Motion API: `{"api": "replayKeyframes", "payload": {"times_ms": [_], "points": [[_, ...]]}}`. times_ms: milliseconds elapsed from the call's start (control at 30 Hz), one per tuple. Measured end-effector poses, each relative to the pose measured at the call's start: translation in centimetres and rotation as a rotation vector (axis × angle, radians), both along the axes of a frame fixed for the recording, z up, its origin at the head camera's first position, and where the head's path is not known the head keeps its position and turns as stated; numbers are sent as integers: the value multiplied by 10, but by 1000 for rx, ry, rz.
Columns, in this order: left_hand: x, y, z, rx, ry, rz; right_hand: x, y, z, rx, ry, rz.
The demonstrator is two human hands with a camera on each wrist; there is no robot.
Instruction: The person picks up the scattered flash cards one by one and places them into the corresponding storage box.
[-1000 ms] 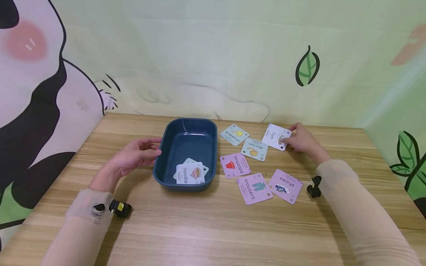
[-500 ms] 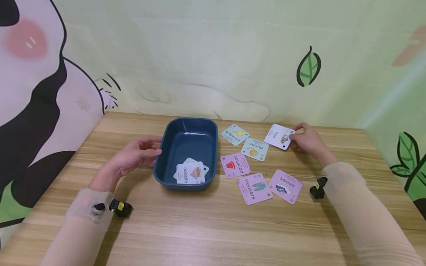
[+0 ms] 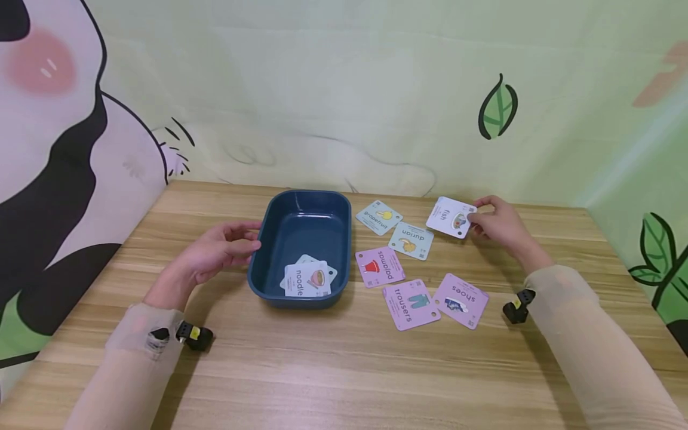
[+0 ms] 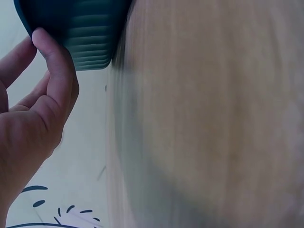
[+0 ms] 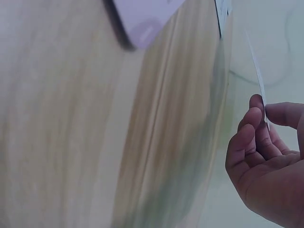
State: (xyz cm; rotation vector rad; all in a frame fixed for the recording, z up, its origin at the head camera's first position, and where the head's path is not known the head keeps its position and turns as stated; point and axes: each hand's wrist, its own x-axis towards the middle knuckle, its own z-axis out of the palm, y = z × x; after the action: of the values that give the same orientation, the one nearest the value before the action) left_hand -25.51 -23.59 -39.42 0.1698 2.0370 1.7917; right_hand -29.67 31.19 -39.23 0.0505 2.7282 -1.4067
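My right hand point(image 3: 500, 224) pinches the fish card point(image 3: 450, 216) by its right edge between thumb and fingers, at the back right of the table. In the right wrist view the card point(image 5: 259, 78) appears edge-on, lifted off the wood. My left hand point(image 3: 223, 251) touches the left side of a dark blue tray point(image 3: 257, 286) with loosely extended fingers. Against the tray's rim, the fingertips point(image 4: 42, 38) show in the left wrist view. Inside the tray's near end a noodle card point(image 3: 307, 279) overlaps another card, mostly hidden.
Right of the tray lie the grapefruit card point(image 3: 379, 217), the durian card point(image 3: 411, 241), the pink pajamas card point(image 3: 379, 267), the trousers card point(image 3: 411, 304) and the shoes card point(image 3: 461, 301). Behind the wooden table point(image 3: 344, 370) hangs a printed backdrop point(image 3: 322, 89).
My right hand has picked up the fish card from the table and shifted slightly right with it, tilting it. The left hand and tray have stayed put.
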Motion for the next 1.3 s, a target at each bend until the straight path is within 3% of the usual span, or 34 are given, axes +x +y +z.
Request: {"api": "replayKeyframes", "payload": {"times_ms": [533, 1033, 1300], "points": [[-2, -1, -1, -14, -3, 3, 9, -20, 7, -39, 11, 52], [-1, -1, -1, -18, -3, -2, 18, -60, 21, -140, 6, 114], [-1, -2, 1, -15, -6, -9, 24, -77, 24, -142, 9, 156]]}}
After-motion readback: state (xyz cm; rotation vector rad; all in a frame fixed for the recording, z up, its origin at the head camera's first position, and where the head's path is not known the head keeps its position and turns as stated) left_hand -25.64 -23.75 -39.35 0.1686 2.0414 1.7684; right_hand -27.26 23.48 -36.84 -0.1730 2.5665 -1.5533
